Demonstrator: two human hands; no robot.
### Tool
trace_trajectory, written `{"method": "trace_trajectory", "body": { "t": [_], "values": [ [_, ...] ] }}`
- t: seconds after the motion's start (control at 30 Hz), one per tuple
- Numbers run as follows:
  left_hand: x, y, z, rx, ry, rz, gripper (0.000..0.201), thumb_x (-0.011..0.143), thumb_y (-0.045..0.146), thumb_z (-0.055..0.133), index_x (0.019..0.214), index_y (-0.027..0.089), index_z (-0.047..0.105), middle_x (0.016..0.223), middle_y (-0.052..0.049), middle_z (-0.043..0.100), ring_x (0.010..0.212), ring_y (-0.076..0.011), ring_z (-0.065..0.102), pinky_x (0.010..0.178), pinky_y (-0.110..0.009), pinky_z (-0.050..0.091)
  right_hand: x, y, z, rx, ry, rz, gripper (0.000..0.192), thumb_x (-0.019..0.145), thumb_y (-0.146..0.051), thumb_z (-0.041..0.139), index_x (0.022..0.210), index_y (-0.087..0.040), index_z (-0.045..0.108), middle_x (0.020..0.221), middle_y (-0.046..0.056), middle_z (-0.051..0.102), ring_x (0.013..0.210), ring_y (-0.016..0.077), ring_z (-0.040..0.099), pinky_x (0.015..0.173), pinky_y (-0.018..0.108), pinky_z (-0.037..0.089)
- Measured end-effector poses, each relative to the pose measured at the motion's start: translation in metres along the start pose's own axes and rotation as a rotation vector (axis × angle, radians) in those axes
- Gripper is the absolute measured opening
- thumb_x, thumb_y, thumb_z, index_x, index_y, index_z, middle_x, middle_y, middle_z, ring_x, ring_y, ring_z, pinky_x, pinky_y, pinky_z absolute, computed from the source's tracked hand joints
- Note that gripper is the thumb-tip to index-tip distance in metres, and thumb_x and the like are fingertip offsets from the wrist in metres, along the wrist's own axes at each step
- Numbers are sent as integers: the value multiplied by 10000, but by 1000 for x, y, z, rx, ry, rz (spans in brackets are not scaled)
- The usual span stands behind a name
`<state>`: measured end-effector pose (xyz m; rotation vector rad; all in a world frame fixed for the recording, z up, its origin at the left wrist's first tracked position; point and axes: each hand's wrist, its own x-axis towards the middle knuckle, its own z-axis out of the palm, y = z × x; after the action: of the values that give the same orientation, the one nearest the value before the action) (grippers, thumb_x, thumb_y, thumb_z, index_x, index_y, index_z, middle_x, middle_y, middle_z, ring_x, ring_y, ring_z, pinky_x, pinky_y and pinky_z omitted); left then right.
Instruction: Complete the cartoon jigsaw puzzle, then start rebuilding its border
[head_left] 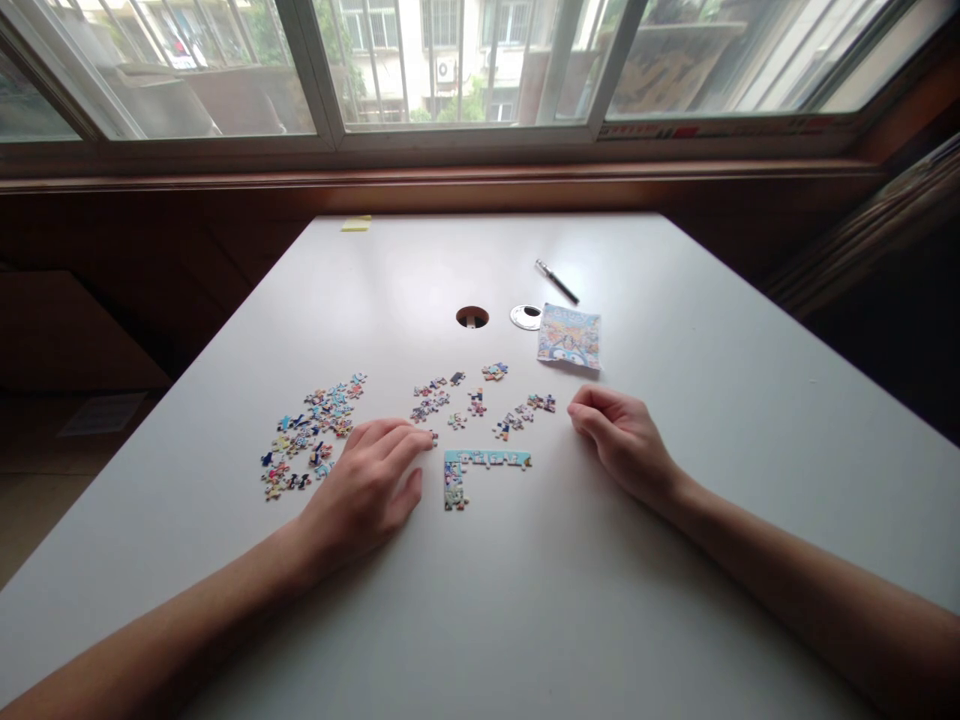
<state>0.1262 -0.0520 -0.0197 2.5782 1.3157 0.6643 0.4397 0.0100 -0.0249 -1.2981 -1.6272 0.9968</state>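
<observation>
My left hand (pixel 375 480) lies over the table with its fingers loosely stretched and the thumb apart. Its index fingertip is at a small jigsaw piece (pixel 434 439); whether they touch, I cannot tell. Just right of that hand is a joined L-shaped jigsaw section (pixel 487 458), light blue along the top and mixed colours down the left side. My right hand (pixel 619 435) rests on its side, closed in a loose fist, and nothing shows in it. Between and beyond the hands lie small groups of jigsaw pieces (pixel 514 420). A larger spread of loose pieces (pixel 301 435) is left of my left hand.
A square printed packet (pixel 570 336) lies beyond my right hand, beside a round silver cover (pixel 526 317). Left of it, a round hole (pixel 472 318) opens in the white table (pixel 637 600). Farther back are a dark pen (pixel 557 281) and a yellow sticky note (pixel 356 224).
</observation>
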Motion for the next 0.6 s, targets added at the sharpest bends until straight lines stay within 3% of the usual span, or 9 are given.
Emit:
{"method": "trace_trajectory", "body": {
  "t": [0.13, 0.3, 0.47, 0.6],
  "values": [
    [0, -9, -4, -31, -25, 22, 139, 940, 119, 489, 998, 187, 597, 970, -63, 648, 953, -211, 575, 867, -368, 454, 0, -1, 0, 4, -4, 7, 312, 864, -345, 562, 611, -194, 459, 538, -59, 349, 488, 88, 276, 475, 260, 220],
    [-2, -17, -14, -36, -99, 53, 217, 939, 233, 578, 1149, 206, 627, 1112, -94, 614, 1039, -233, 562, 891, -375, 476, 0, -3, 0, 2, 2, 5, 312, 852, -347, 569, 604, -196, 455, 535, -55, 352, 490, 91, 276, 472, 261, 220],
    [-1, -19, -18, -31, -139, 39, 157, 955, 225, 559, 1071, 206, 664, 1069, -84, 620, 977, -212, 585, 879, -366, 486, 0, -3, 1, 1, -7, 5, 311, 854, -351, 566, 607, -200, 450, 525, -56, 351, 481, 91, 280, 468, 260, 217],
    [-2, -17, -13, -62, -97, 100, 130, 922, 223, 591, 1034, 186, 648, 1064, -97, 628, 966, -213, 594, 857, -355, 503, -1, -2, 1, -13, -8, 1, 312, 859, -350, 561, 610, -199, 449, 533, -55, 351, 486, 91, 285, 472, 260, 221]
  ]
}}
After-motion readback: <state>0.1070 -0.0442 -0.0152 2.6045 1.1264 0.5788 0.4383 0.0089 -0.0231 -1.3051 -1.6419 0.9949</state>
